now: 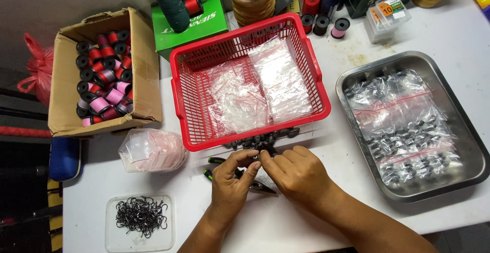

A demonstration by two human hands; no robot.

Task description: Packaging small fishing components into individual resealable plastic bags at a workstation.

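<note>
My left hand [232, 177] and my right hand [296, 174] meet just in front of a red plastic basket [178, 102]. Their fingertips pinch a small dark piece between them, right beside a heap of small dark sinker-like pieces [260, 140] on the white table. The piece itself is too small to make out. Green-handled pliers [214, 161] lie under my left hand. Inside the basket lie stacks of small clear zip bags [258, 87].
A steel tray [352, 82] at the right holds filled clear bags. A clear lid with black hooks [141, 215] sits front left, a bag of zip bags [152, 150] above it, and a cardboard box of thread spools [104, 74] at left. Boxes and spools line the back.
</note>
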